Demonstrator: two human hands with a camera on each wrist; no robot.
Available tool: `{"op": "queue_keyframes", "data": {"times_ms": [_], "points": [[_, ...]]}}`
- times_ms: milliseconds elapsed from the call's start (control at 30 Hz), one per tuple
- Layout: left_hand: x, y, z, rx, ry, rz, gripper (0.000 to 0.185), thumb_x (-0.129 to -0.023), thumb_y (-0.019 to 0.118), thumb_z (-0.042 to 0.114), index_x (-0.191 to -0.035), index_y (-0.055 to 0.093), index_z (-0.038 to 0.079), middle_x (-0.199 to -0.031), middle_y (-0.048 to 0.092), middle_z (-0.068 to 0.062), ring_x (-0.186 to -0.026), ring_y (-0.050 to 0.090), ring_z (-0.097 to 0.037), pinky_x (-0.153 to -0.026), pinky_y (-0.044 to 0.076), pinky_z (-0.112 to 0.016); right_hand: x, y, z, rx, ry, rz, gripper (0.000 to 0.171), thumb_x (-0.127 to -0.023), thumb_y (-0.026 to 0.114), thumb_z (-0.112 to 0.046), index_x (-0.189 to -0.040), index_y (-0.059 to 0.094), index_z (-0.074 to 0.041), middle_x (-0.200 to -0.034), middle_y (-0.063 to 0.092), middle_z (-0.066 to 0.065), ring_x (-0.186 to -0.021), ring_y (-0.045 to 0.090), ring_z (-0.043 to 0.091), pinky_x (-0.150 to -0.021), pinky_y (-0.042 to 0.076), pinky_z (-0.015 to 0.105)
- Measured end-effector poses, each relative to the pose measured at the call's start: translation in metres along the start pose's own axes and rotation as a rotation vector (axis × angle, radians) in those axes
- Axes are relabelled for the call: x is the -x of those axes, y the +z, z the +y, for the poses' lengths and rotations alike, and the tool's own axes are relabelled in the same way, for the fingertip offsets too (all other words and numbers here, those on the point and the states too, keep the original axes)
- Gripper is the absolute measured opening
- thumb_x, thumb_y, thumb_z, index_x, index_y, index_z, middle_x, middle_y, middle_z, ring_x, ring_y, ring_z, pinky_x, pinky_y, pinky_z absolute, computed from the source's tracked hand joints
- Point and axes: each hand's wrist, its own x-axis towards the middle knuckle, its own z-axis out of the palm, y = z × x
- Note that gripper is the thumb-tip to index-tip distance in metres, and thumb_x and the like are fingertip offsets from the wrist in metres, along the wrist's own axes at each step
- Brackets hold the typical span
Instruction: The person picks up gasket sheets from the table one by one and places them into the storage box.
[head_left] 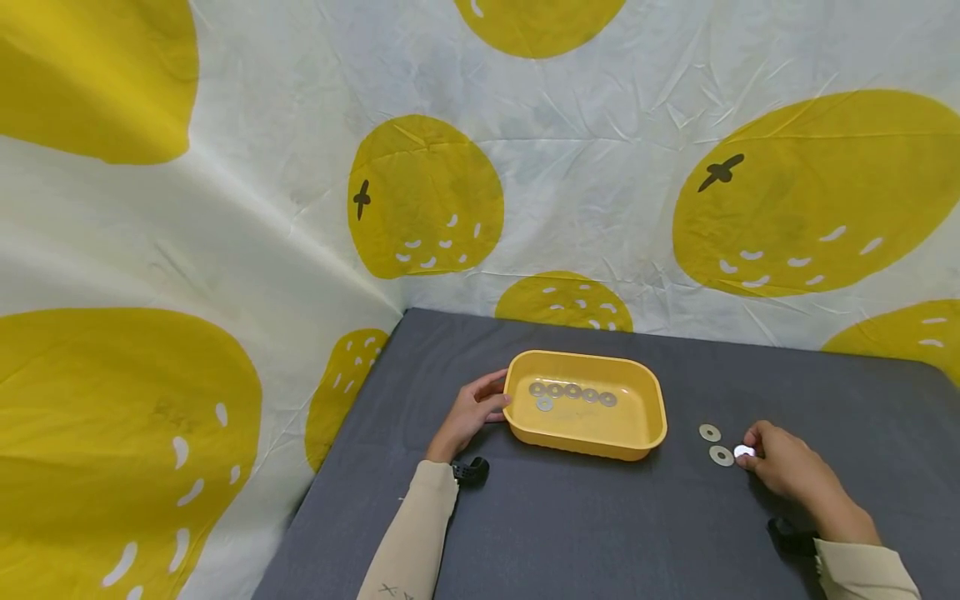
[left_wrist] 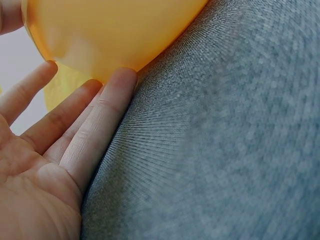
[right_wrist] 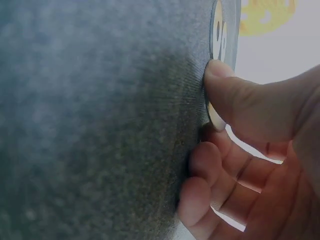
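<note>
Head view: we see a small, flat, shiny metal washer (head_left: 744,452) with a round outline, caught at the tips of the right hand (head_left: 789,468) on a dark grey table (head_left: 570,525). In the right wrist view the washer (right_wrist: 215,116) shows as a thin bright disc standing on edge against the cloth-like surface, pinched under the thumb with the other fingers (right_wrist: 207,165) curled below it.

Just beyond the right hand's fingertips lie two more washers (head_left: 716,444), flat on the table and slightly apart from each other. Between the two hands sits a yellow tray (head_left: 645,417), with a row of washers (head_left: 572,392) lying on its floor. Nothing lies between the pinched washer and the tray except bare table.

The left hand (head_left: 472,412) rests at the tray's near-left end, fingers straight and relaxed; the left wrist view shows its fingertips (left_wrist: 122,80) touching the tray's (left_wrist: 115,30) rounded wall. The pinched washer lies well apart from that hand, on the tray's far side.
</note>
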Motion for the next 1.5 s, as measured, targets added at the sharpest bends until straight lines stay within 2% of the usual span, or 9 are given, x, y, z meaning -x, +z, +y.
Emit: {"op": "queue_keyframes", "data": {"times_ms": [200,400,533,633,833,1167,1367,1500], "points": [[0.000,0.001,0.000,0.001,-0.003,0.008,0.052,-0.097,0.070,0.021,-0.147,0.056,0.030,-0.142,0.062,-0.008,-0.120,0.067,-0.025,-0.088,0.063,-0.037,0.004,-0.002,-0.001,-0.001,0.053,-0.037,0.032,-0.093,0.074,-0.029,-0.102,0.054,-0.005,-0.081,0.055,0.005,-0.075,0.055,0.025,-0.062,0.041,0.039],[0.000,0.002,0.000,0.008,0.004,-0.002,0.052,-0.097,0.070,0.022,-0.147,0.056,0.029,-0.143,0.062,-0.009,-0.121,0.067,-0.025,-0.089,0.062,-0.038,0.005,-0.003,-0.004,-0.015,0.005,0.062,0.023,-0.094,0.071,-0.022,-0.101,0.060,-0.003,-0.078,0.061,0.000,-0.069,0.054,0.018,-0.061,0.038,0.032],[0.001,0.002,0.000,0.011,0.003,-0.006,0.053,-0.097,0.070,0.020,-0.147,0.056,0.029,-0.142,0.062,-0.009,-0.120,0.067,-0.024,-0.088,0.063,-0.037,0.006,-0.007,-0.010,-0.053,-0.002,0.119,0.022,-0.096,0.067,-0.016,-0.109,0.060,0.000,-0.077,0.067,-0.002,-0.066,0.055,0.015,-0.060,0.039,0.031],[0.001,0.001,0.000,0.010,0.008,-0.010,0.053,-0.097,0.070,0.021,-0.148,0.056,0.029,-0.143,0.062,-0.008,-0.120,0.067,-0.024,-0.088,0.063,-0.037,0.006,-0.011,-0.019,-0.082,-0.006,0.166,0.025,-0.097,0.067,-0.012,-0.116,0.058,0.002,-0.076,0.070,-0.002,-0.064,0.056,0.012,-0.060,0.038,0.029],[0.000,0.000,-0.001,0.011,0.010,-0.008,0.052,-0.098,0.069,0.020,-0.148,0.056,0.029,-0.143,0.062,-0.008,-0.121,0.067,-0.025,-0.088,0.063,-0.037,0.008,-0.015,-0.043,-0.121,-0.043,0.259,0.030,-0.094,0.071,-0.011,-0.119,0.059,-0.002,-0.079,0.075,0.000,-0.062,0.056,0.000,-0.056,0.039,0.024],[0.001,0.000,-0.001,0.011,0.009,0.001,0.051,-0.098,0.069,0.018,-0.147,0.057,0.029,-0.142,0.062,-0.009,-0.120,0.067,-0.025,-0.088,0.063,-0.037,0.002,-0.016,-0.083,-0.211,-0.101,0.309,0.033,-0.093,0.075,-0.015,-0.121,0.061,-0.003,-0.084,0.079,0.005,-0.065,0.065,0.002,-0.055,0.046,0.022],[0.001,0.000,0.000,0.010,0.013,-0.005,0.051,-0.098,0.069,0.019,-0.146,0.058,0.028,-0.140,0.063,-0.009,-0.118,0.068,-0.024,-0.087,0.063,-0.036,-0.004,-0.014,-0.101,-0.264,-0.137,0.335,0.032,-0.094,0.074,-0.013,-0.123,0.063,-0.005,-0.090,0.079,0.011,-0.065,0.063,-0.005,-0.051,0.047,0.023],[0.001,0.000,0.000,-0.003,0.029,-0.009,0.051,-0.098,0.069,0.021,-0.147,0.057,0.028,-0.141,0.063,-0.009,-0.119,0.067,-0.025,-0.087,0.063,-0.036,-0.009,-0.011,-0.112,-0.279,-0.169,0.354,0.032,-0.095,0.073,-0.013,-0.125,0.065,-0.006,-0.092,0.079,0.012,-0.063,0.062,-0.003,-0.049,0.044,0.024]]}}
